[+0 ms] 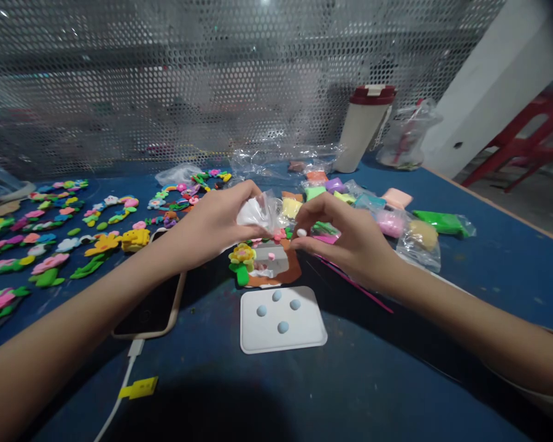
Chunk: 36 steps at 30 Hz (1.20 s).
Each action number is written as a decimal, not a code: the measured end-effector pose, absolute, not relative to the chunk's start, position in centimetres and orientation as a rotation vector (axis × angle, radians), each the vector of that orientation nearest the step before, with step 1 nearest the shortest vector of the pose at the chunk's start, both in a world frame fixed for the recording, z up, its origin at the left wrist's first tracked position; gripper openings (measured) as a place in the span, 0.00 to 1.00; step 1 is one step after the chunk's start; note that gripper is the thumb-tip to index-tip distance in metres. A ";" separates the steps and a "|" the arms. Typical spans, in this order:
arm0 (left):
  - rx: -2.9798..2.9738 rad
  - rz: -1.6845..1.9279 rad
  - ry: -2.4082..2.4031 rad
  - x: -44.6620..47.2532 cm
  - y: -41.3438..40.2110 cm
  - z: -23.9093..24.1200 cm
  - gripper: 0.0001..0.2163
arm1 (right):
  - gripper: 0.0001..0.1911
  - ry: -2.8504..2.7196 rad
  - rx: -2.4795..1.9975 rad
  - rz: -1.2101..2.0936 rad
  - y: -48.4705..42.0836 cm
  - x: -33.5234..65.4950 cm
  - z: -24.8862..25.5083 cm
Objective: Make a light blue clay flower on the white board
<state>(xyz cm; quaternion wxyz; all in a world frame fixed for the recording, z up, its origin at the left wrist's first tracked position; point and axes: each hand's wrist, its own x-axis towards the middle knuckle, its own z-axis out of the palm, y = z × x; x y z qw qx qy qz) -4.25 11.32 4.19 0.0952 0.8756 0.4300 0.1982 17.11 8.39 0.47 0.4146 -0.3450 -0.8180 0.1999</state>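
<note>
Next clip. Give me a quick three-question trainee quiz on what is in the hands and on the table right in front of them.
1. True or false: the white tray holds four pale blue balls.
2. Multiple choice: what does the right hand pinch at its fingertips? A) a small white ball B) a pair of scissors C) a red lid
3. Fill the gap: the left hand grips a clear plastic ____ with white clay inside.

Key: 1 true; 2 A; 3 bag.
</note>
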 end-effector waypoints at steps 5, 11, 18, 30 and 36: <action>2.636 0.545 1.174 -4.1 11.0 4.1 0.14 | 0.09 -1.878 -0.864 0.614 8.4 17.0 0.5; 2.679 0.469 1.134 -3.6 10.6 4.1 0.13 | 0.04 -1.805 -0.840 0.711 8.3 16.7 0.5; 2.676 0.502 1.127 -3.6 10.4 4.3 0.12 | 0.03 -1.799 -0.800 0.805 7.9 16.6 0.5; 2.689 0.519 1.163 -3.5 10.4 4.2 0.13 | 0.03 -1.776 -0.858 0.710 8.0 16.5 0.5; 2.695 0.543 1.105 -3.5 10.1 4.2 0.12 | 0.03 -1.838 -0.865 0.709 7.7 16.4 0.4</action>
